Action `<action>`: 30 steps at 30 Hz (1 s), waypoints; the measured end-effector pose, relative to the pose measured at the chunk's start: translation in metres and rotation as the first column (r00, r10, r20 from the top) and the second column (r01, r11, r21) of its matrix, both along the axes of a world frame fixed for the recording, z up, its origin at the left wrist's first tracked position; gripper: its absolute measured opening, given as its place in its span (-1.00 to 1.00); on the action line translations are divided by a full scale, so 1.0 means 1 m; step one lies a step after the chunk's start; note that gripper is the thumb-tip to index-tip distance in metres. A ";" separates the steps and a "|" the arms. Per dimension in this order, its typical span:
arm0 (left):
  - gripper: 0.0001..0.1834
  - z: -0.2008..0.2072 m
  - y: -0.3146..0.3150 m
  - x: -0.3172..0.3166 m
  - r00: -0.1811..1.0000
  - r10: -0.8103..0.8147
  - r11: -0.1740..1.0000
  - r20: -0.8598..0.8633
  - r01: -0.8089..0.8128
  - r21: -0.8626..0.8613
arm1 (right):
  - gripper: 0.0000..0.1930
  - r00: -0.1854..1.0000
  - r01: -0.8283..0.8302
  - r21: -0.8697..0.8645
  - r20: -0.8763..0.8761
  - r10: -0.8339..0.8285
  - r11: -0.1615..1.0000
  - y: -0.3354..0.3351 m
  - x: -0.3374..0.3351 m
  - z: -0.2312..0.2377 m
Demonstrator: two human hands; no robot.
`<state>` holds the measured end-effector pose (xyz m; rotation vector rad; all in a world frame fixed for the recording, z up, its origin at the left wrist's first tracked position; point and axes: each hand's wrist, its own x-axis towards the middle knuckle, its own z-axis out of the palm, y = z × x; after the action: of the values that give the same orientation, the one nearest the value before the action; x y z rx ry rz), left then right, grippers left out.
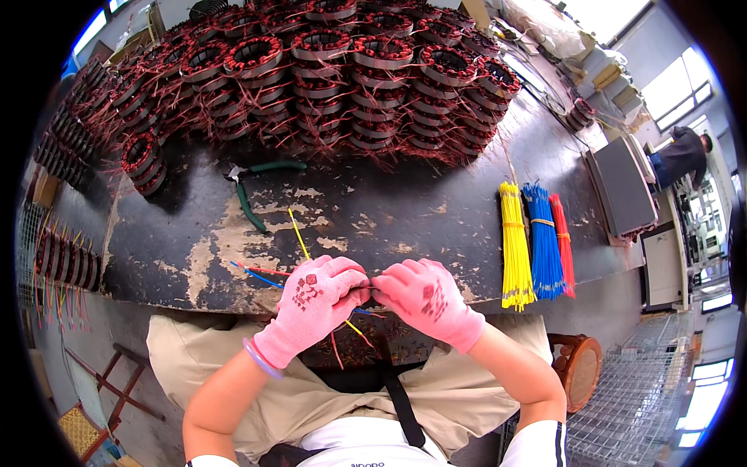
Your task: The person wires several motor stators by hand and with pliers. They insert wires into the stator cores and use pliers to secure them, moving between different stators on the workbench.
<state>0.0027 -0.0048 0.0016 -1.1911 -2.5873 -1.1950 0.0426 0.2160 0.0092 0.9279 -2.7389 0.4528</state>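
Both my hands wear pink gloves and meet just over the table's front edge. My left hand [320, 302] is closed round a few loose wires: a yellow wire [298, 232], a blue wire [257, 275] and a red wire [270, 271]. Their far ends stick out left and up from the hand, while other ends hang below it over my lap. My right hand [429, 302] is closed in a pinch, its fingertips close to the left ones. A thin dark strand seems to run between them; what the right fingers grip is too small to make out.
Stacked stators [319, 74] with red windings fill the table's back. Green-handled cutting pliers [243, 187] lie opened at left. Tied bundles of yellow wires [513, 249], blue wires [545, 245] and red wires [563, 245] lie at right. Beyond stands a grey box [620, 187]; another person [685, 158] is farther off.
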 end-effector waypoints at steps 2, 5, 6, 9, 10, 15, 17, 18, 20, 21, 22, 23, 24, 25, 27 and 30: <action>-0.84 0.003 0.000 0.002 1.000 -0.018 1.000 0.019 0.018 -0.015 | -0.82 0.630 0.456 -0.377 0.777 0.007 0.806 -0.002 -0.004 -0.001; -0.85 0.001 -0.002 0.002 1.000 -0.015 1.000 0.016 0.015 -0.010 | -0.81 0.275 0.735 -0.318 0.947 0.165 0.599 -0.007 -0.005 0.004; -0.85 0.001 -0.002 0.002 1.000 -0.019 1.000 0.025 0.019 -0.004 | -0.82 0.337 0.691 -0.284 0.940 0.052 0.664 -0.008 -0.002 0.010; -0.85 0.000 -0.001 0.002 0.999 -0.008 1.000 0.037 0.007 0.013 | -0.76 0.889 0.368 -0.218 0.368 -0.273 0.904 -0.008 0.013 0.015; -0.85 -0.001 0.000 0.002 1.000 0.002 1.000 0.030 -0.002 0.014 | -0.72 0.959 0.276 -0.158 0.107 -0.262 0.948 -0.007 0.015 0.013; -0.84 -0.002 0.002 0.002 1.000 -0.007 1.000 0.002 0.007 0.012 | -0.72 0.975 0.223 -0.078 0.003 -0.223 0.972 -0.010 0.016 -0.007; -0.84 0.001 0.003 0.002 1.000 -0.019 1.000 0.018 0.019 0.005 | -0.80 0.738 0.486 -0.368 0.659 -0.146 0.793 -0.009 0.014 -0.004; -0.84 0.000 0.002 0.002 1.000 -0.022 1.000 0.011 0.022 0.010 | -0.82 0.500 0.650 -0.395 0.865 0.026 0.649 -0.008 0.013 -0.003; -0.83 -0.003 -0.001 0.002 0.999 -0.032 0.999 -0.006 0.032 0.030 | -0.81 0.224 0.802 -0.343 0.932 0.285 0.489 -0.006 0.014 0.001; -0.83 -0.002 0.000 0.002 0.999 -0.032 0.999 -0.001 0.032 0.031 | -0.82 0.314 0.732 -0.352 0.934 0.170 0.584 -0.004 0.014 0.004; -0.84 -0.003 0.000 0.002 1.000 -0.030 0.999 0.008 0.030 0.029 | -0.83 0.405 0.656 -0.340 0.912 0.067 0.674 0.000 0.015 0.006; -0.84 -0.003 0.000 0.003 0.999 -0.028 0.999 0.017 0.028 0.026 | -0.84 0.498 0.576 -0.308 0.867 -0.026 0.757 0.002 0.015 0.007; -0.84 -0.004 0.001 0.002 1.000 -0.014 0.999 0.006 0.014 0.038 | -0.85 0.690 0.454 -0.280 0.711 -0.135 0.846 0.001 0.014 0.008; -0.84 -0.006 0.003 0.002 1.000 -0.002 0.999 -0.006 0.003 0.046 | -0.85 0.845 0.340 -0.212 0.498 -0.198 0.916 -0.002 0.014 0.009; -0.85 -0.008 0.002 0.003 1.000 0.001 0.999 -0.010 0.000 0.053 | -0.85 0.985 0.169 0.021 -0.018 -0.169 0.985 -0.006 0.011 0.010; -0.86 -0.006 0.001 0.001 1.000 -0.025 0.999 -0.005 0.025 0.048 | -0.84 0.995 0.082 -0.046 0.056 -0.079 0.996 -0.002 0.007 0.001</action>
<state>0.0035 -0.0037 -0.0048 -1.2185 -2.5326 -1.2506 0.0495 0.2137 0.0105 0.8014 -2.7887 0.5339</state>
